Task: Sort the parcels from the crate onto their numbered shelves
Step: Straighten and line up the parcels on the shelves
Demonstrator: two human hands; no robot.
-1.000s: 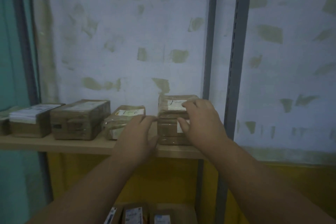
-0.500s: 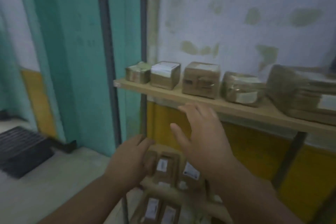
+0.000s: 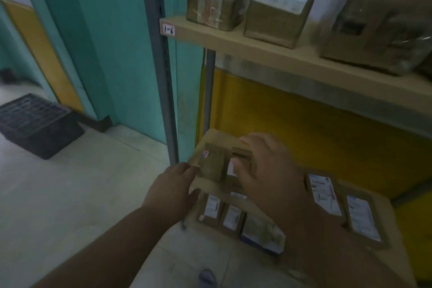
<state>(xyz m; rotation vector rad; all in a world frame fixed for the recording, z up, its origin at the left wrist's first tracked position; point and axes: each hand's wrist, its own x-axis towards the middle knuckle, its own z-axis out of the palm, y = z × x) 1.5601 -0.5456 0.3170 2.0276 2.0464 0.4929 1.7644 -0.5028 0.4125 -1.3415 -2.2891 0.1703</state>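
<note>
My left hand [image 3: 173, 184] and my right hand [image 3: 268, 170] hover empty, fingers relaxed, in front of a lower shelf [image 3: 210, 186] of small brown parcels [image 3: 214, 163]. Above them a wooden shelf [image 3: 268, 47] carries a label reading 1-6 [image 3: 168, 29] at its left end. On it stand a taped parcel [image 3: 215, 4], a parcel with a white label [image 3: 278, 9] and a larger wrapped parcel [image 3: 378, 28]. A black plastic crate [image 3: 35, 124] sits on the floor at the far left, away from both hands.
A grey shelf upright [image 3: 161, 65] stands left of the shelves, with a teal wall [image 3: 105, 42] behind it. More labelled parcels [image 3: 322, 189] lie on the lower levels to the right. Pale floor [image 3: 70, 194] spreads to the left. A shoe tip [image 3: 207, 278] shows at the bottom.
Both hands let go of the parcel on the upper shelf and dropped down, empty. The view swung left and downward, bringing the shelf's left end and the black crate into sight.
</note>
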